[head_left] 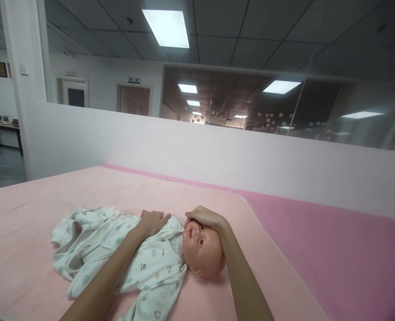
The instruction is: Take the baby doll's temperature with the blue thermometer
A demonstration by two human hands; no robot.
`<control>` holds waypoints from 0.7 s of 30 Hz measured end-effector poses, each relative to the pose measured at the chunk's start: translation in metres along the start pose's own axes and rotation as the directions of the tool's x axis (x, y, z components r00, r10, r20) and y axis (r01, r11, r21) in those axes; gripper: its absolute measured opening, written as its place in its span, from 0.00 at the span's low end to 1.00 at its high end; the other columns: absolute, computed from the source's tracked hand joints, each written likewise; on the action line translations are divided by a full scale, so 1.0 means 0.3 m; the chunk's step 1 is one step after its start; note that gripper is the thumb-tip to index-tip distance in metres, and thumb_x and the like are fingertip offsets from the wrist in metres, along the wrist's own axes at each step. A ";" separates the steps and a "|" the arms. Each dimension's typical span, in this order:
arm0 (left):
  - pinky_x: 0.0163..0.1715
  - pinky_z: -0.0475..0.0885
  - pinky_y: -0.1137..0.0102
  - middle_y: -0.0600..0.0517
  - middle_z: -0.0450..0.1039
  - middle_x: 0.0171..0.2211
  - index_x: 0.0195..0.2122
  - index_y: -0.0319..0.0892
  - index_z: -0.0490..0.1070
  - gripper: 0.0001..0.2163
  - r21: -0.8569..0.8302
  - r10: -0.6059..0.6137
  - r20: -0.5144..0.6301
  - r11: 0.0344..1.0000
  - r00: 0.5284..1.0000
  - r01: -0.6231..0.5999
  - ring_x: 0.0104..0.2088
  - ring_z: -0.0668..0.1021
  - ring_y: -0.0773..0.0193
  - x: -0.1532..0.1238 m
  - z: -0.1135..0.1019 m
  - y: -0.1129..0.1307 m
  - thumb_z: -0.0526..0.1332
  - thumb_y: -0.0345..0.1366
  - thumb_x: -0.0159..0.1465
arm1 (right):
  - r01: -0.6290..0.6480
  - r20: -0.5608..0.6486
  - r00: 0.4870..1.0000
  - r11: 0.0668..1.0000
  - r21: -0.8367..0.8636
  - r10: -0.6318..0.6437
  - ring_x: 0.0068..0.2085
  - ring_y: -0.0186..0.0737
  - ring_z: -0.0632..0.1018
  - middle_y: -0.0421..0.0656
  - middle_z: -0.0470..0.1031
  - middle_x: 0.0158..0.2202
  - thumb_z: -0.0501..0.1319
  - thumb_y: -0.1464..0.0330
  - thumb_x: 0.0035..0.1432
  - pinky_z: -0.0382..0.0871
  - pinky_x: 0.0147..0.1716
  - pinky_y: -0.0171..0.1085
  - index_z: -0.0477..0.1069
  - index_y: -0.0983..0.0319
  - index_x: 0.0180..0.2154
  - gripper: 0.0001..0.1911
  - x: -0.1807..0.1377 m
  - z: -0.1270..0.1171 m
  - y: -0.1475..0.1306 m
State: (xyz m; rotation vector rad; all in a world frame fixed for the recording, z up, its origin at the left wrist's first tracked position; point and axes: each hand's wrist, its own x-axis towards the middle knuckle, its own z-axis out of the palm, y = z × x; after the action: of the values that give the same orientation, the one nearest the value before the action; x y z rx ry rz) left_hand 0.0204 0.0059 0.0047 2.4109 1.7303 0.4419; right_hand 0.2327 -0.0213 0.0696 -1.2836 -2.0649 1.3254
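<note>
A baby doll [204, 252] lies on its back on a pale pink sheet [277, 285], its head toward the right. It wears a white baby suit [153, 263] with small coloured prints, and the suit's legs look loose and rumpled at the left. My left hand [154, 222] rests flat on the doll's chest, fingers stretched out. Cupped against the far side of the doll's head is my right hand [205, 216], its fingers extended beside the cheek and not closed round anything. Part of the doll's small hand shows beyond my left wrist.
Darker pink padding [351, 249] shows beyond the sheet's right edge. A low white wall [217, 154] runs along the back with glass [251, 102] above it. At far left, past a white post [30, 89], stands a desk [1, 125].
</note>
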 end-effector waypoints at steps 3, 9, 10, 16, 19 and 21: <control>0.45 0.57 0.53 0.41 0.76 0.35 0.27 0.40 0.70 0.26 -0.009 -0.016 0.000 1.000 1.000 0.016 0.38 0.75 0.50 0.002 0.001 -0.003 0.38 0.50 0.63 | 0.009 -0.008 1.000 1.000 0.018 -0.009 0.29 0.36 0.73 0.44 0.77 0.24 0.56 0.61 0.52 0.63 0.31 0.33 0.76 0.68 0.25 0.17 -0.002 0.000 0.003; 0.44 0.59 0.56 0.40 0.76 0.36 0.29 0.39 0.71 0.27 0.014 0.011 -0.010 1.000 1.000 -0.011 0.39 0.76 0.49 0.008 0.009 -0.008 0.37 0.50 0.63 | 0.058 -0.060 0.997 0.991 0.119 -0.051 0.34 0.38 0.76 0.47 0.78 0.31 0.57 0.58 0.52 0.66 0.37 0.35 0.76 0.68 0.29 0.19 -0.010 -0.005 0.010; 0.44 0.59 0.56 0.40 0.76 0.36 0.29 0.39 0.71 0.27 0.013 0.008 -0.016 1.000 1.000 -0.008 0.40 0.76 0.49 0.009 0.011 -0.009 0.38 0.50 0.63 | 0.073 -0.075 0.995 0.987 0.141 -0.063 0.36 0.39 0.76 0.48 0.78 0.33 0.57 0.57 0.52 0.66 0.40 0.36 0.76 0.68 0.31 0.20 -0.009 -0.008 0.013; 0.45 0.58 0.55 0.41 0.77 0.36 0.30 0.40 0.72 0.27 0.017 -0.010 -0.023 1.000 1.000 0.011 0.41 0.76 0.49 0.013 0.019 -0.013 0.38 0.50 0.63 | 0.141 -0.158 0.981 0.969 0.205 -0.110 0.44 0.40 0.75 0.52 0.75 0.41 0.58 0.54 0.51 0.64 0.48 0.38 0.75 0.69 0.35 0.23 0.009 -0.034 0.031; 0.45 0.58 0.55 0.41 0.76 0.37 0.31 0.40 0.72 0.27 0.024 0.001 -0.018 1.000 1.000 -0.001 0.41 0.75 0.48 0.016 0.022 -0.016 0.37 0.50 0.63 | 0.132 -0.159 0.982 0.972 0.195 -0.102 0.44 0.40 0.75 0.50 0.76 0.40 0.58 0.54 0.51 0.63 0.48 0.37 0.75 0.68 0.34 0.22 0.005 -0.035 0.033; 0.44 0.59 0.55 0.40 0.76 0.37 0.32 0.40 0.72 0.27 0.029 0.006 -0.018 1.000 1.000 -0.006 0.41 0.75 0.48 0.017 0.024 -0.017 0.37 0.50 0.63 | 0.101 -0.125 0.989 0.980 0.172 -0.080 0.41 0.40 0.75 0.49 0.77 0.36 0.59 0.55 0.50 0.64 0.45 0.37 0.76 0.68 0.32 0.21 -0.007 -0.029 0.031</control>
State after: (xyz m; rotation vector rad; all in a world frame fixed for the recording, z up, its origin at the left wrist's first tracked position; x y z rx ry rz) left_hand 0.0197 0.0128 -0.0026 2.4399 1.7487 0.4445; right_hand 0.2443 -0.0173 0.0662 -1.1484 -1.8568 1.3268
